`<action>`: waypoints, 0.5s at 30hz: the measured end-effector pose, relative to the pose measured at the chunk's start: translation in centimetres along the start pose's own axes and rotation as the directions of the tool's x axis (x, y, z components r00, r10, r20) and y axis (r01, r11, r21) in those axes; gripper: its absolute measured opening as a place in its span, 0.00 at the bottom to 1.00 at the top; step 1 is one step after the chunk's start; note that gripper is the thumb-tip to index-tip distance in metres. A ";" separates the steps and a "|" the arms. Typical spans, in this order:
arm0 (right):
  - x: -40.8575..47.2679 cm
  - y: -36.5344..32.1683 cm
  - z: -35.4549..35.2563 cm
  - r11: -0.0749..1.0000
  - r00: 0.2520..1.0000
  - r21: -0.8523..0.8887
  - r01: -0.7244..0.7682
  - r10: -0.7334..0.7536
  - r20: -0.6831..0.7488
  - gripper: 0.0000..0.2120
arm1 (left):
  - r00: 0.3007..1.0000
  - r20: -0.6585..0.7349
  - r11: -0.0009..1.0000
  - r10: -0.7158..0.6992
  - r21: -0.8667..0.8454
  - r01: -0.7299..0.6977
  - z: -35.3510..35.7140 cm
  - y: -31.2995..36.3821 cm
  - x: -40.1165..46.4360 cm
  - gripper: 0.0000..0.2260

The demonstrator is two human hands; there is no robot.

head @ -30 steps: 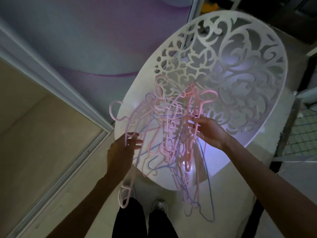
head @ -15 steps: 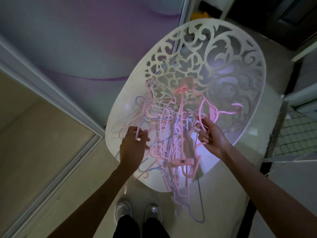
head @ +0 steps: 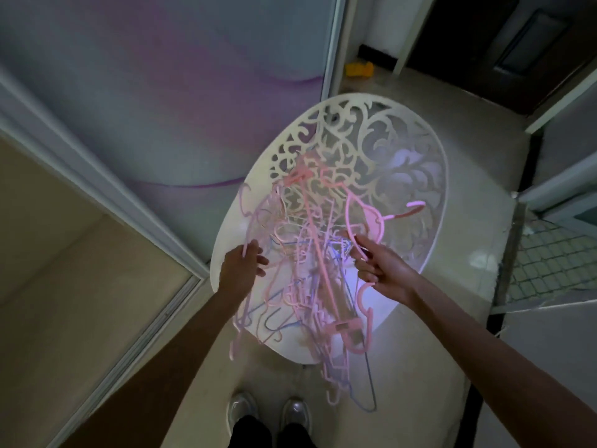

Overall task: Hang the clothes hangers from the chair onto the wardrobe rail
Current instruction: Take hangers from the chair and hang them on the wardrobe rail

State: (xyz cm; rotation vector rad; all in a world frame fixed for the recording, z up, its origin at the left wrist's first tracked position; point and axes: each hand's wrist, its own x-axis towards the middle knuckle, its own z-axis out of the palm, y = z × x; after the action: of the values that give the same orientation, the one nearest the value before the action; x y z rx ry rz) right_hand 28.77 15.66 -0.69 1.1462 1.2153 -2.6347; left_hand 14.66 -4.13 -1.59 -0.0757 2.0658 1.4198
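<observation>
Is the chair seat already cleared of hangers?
No, a tangled pile of pink and blue hangers lies on the white chair, with the left hand and right hand both in it.
</observation>
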 end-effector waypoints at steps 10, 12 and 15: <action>-6.3 -2.3 14.9 0.883 0.957 -0.429 -0.190 0.265 0.121 0.15 | 0.977 -0.027 0.977 -0.211 -0.013 0.211 -13.6 4.7 -10.2 0.15; -7.2 -1.9 18.7 0.827 0.930 -0.522 -0.207 0.332 0.157 0.15 | 0.969 -0.053 0.970 -0.242 -0.005 0.242 -16.9 5.1 -12.4 0.16; -8.6 -1.6 24.6 0.722 0.878 -0.669 -0.178 0.423 0.223 0.14 | 0.965 -0.137 0.974 -0.224 -0.046 0.220 -22.4 6.3 -15.5 0.16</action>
State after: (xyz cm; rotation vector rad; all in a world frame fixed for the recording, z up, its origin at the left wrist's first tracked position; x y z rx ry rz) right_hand 19.54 -1.96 16.26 0.6232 1.4911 -1.8272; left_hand 14.48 -25.22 16.66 -0.4187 2.0739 1.3396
